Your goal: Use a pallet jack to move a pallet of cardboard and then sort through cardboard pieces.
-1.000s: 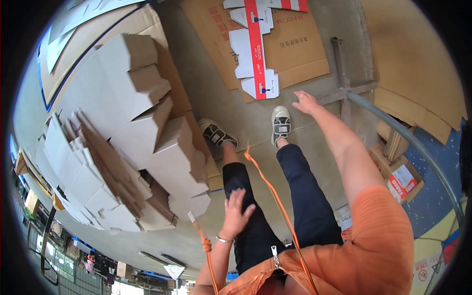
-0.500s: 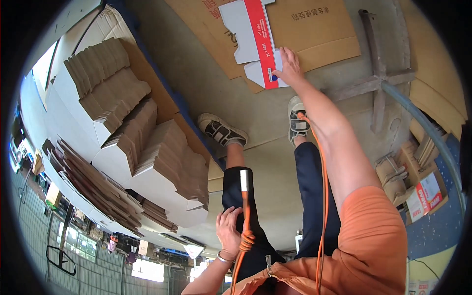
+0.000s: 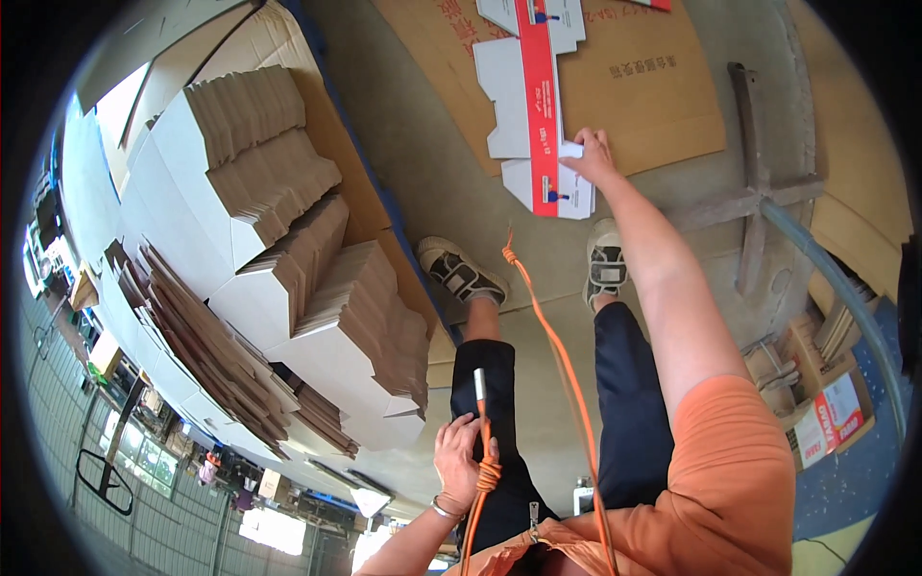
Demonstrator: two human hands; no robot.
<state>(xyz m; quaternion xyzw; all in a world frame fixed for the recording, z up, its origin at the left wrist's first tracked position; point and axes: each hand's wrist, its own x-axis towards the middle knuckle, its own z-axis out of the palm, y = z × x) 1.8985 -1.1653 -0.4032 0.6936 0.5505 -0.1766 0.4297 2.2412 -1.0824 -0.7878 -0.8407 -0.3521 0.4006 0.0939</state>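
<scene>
So the flat red and white box [image 3: 509, 106] is up around 1 o'clock, lying unfolded on a big brown cardboard sheet [image 3: 663, 106] on the floor. Right hand [image 3: 594, 158] is between 1 and 2 o'clock, at the box's near right edge, thumb and fingers pinched on a little white flap [image 3: 570, 151]. Left hand [image 3: 456, 466] is down at 6, over the left trouser leg [image 3: 468, 360], fingers loosely bent. An orange cord [image 3: 488, 473] with a fat knot hangs in front of it, so I can't tell if those fingers are closed on anything. Around 9 to 10 o'clock there's a huge stack of cut cardboard [image 3: 259, 240], lots of layers. Metal stand [image 3: 754, 197] sits between 2 and 3, and a labelled carton [image 3: 831, 413] between 3 and 4.
</scene>
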